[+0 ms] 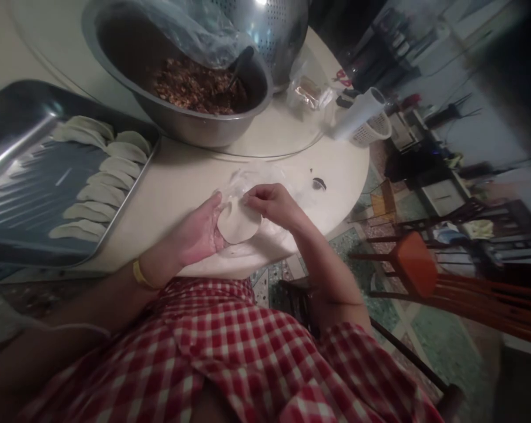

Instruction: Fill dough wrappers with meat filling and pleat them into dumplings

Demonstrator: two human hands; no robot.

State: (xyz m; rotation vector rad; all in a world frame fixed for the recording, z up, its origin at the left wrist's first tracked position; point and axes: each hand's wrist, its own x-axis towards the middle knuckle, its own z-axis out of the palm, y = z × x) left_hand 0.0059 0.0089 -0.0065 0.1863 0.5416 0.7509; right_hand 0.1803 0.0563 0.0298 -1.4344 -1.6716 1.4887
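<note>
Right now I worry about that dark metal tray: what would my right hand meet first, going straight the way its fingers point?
The right hand points at the round white dough wrapper it touches, cupped in the left hand; the dark metal tray seems well beyond.

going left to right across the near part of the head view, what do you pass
metal tray → folded dumplings along its right side → left hand → dough wrapper → right hand → orange chair
</note>
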